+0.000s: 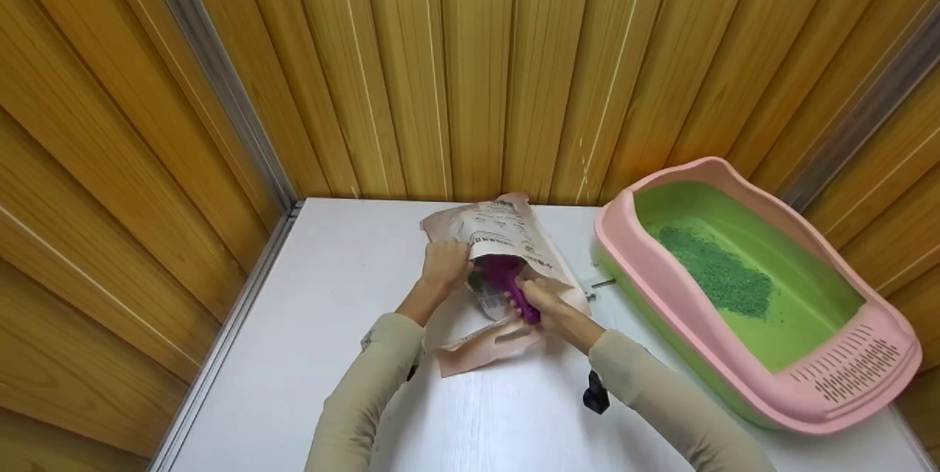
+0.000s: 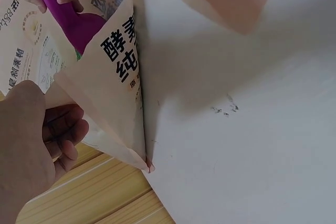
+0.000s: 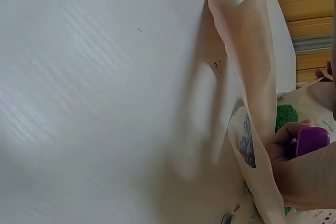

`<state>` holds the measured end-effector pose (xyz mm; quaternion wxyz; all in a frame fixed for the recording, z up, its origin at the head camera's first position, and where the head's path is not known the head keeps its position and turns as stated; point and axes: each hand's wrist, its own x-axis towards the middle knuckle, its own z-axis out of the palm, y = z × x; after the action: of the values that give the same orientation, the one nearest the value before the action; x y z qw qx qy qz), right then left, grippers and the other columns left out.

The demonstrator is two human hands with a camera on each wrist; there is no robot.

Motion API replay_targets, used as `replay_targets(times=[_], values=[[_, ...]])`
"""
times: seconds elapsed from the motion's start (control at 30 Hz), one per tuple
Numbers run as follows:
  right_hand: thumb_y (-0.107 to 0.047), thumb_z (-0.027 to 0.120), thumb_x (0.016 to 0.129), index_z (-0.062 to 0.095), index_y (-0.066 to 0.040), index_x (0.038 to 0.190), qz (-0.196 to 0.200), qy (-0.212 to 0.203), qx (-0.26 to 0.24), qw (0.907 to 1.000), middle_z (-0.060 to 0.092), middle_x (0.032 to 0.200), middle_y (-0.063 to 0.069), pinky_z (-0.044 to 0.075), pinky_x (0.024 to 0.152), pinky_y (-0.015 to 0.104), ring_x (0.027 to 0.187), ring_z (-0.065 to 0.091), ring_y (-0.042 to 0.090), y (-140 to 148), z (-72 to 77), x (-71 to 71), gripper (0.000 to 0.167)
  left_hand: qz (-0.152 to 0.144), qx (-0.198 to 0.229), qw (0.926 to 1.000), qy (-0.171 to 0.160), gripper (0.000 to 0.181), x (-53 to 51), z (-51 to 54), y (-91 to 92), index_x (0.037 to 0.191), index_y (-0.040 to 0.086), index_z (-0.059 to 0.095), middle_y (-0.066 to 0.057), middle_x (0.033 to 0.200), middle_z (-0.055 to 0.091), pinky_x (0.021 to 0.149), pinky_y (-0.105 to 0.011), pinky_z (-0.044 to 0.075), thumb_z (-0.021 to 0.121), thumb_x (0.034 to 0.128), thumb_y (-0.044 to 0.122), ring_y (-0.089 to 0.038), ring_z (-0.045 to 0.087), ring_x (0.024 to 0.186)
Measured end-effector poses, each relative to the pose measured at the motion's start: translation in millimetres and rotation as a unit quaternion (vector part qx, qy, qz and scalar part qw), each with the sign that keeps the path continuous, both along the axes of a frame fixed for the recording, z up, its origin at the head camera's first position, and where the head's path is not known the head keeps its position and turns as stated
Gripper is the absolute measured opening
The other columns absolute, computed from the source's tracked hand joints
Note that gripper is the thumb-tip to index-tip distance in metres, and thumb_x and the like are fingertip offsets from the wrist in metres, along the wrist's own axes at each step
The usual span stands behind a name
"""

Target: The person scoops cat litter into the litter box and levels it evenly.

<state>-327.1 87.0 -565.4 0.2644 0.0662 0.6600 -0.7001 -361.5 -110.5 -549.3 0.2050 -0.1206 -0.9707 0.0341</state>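
A pink printed bag (image 1: 503,226) lies on the white table with its torn mouth facing me. My left hand (image 1: 446,265) pinches the bag's edge between thumb and fingers, lifting the opening, as the left wrist view also shows. In my right hand (image 1: 542,297) is the handle of a purple scoop (image 1: 505,274), whose head is inside the bag mouth and partly hidden. Green granules (image 3: 286,116) show inside the bag in the right wrist view. A torn flap (image 1: 477,351) of the bag hangs toward me on the table.
On the right stands a litter box with a pink rim (image 1: 672,288) and green basin; green granules (image 1: 716,274) lie spread in it. A small dark metal item (image 1: 602,283) lies between bag and box. Wood-patterned walls (image 1: 470,75) border the white table (image 1: 330,274).
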Motion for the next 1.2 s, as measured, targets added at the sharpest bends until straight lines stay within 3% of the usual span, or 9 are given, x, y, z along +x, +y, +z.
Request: replay_targets(times=[0.17,0.3,0.5,0.87,1.07,1.2], values=[[-0.017,0.028,0.11,0.05,0.013,0.12,0.007,-0.004,-0.006,1.0,0.058,0.075,0.003,0.046,0.052,0.022,0.055,0.05,0.01,1.6,-1.4,5.7,0.038,-0.003,-0.001,1.0,-0.006,0.019,-0.4,1.6,0.6,0.075,0.009,0.073,-0.009,0.071,0.072,0.058,-0.042,0.057,0.071,0.0854,0.024,-0.027,0.07,0.064],[-0.009,0.03,0.108,0.043,0.019,0.13,0.018,0.012,-0.018,0.9996,0.065,0.084,0.005,0.053,0.065,0.024,0.067,0.06,0.011,3.9,1.4,15.8,0.038,-0.001,-0.003,0.9999,-0.013,0.019,-1.2,2.7,1.7,0.077,0.009,0.073,-0.008,0.072,0.072,0.058,-0.042,0.058,0.073,0.0858,0.026,-0.026,0.07,0.065],[-0.006,0.03,0.105,0.039,0.016,0.133,0.035,0.008,-0.023,0.9991,0.066,0.097,0.008,0.055,0.082,0.031,0.084,0.064,0.015,6.1,5.0,36.4,0.037,0.002,-0.005,0.9999,-0.014,0.025,-2.3,2.1,2.5,0.08,0.009,0.074,-0.008,0.074,0.073,0.059,-0.042,0.058,0.077,0.0847,0.034,-0.025,0.071,0.067],[-0.003,0.029,0.106,0.039,0.018,0.133,0.021,-0.01,-0.047,0.9986,0.069,0.089,0.001,0.049,0.071,0.022,0.078,0.061,0.011,5.3,17.2,81.6,0.036,0.003,-0.011,0.9997,-0.021,0.029,-0.6,0.5,3.5,0.082,0.009,0.075,-0.008,0.075,0.073,0.06,-0.042,0.058,0.078,0.0837,0.037,-0.026,0.071,0.069],[-0.005,0.033,0.107,0.042,0.01,0.129,0.04,0.002,0.001,0.9992,0.067,0.093,0.002,0.044,0.076,0.023,0.085,0.057,0.012,20.9,31.0,111.5,0.028,-0.005,-0.009,0.9998,-0.016,0.028,0.5,-2.0,1.5,0.081,0.008,0.075,-0.009,0.074,0.072,0.06,-0.042,0.057,0.076,0.0842,0.036,-0.028,0.071,0.069],[-0.006,0.034,0.106,0.044,0.01,0.129,0.043,-0.005,0.029,0.9987,0.065,0.101,0.006,0.042,0.08,0.027,0.093,0.055,0.017,38.3,39.7,128.6,0.03,-0.002,-0.003,0.9996,-0.027,0.027,0.8,-2.6,-0.2,0.079,0.008,0.074,-0.01,0.074,0.072,0.06,-0.042,0.057,0.075,0.0855,0.034,-0.028,0.071,0.068]])
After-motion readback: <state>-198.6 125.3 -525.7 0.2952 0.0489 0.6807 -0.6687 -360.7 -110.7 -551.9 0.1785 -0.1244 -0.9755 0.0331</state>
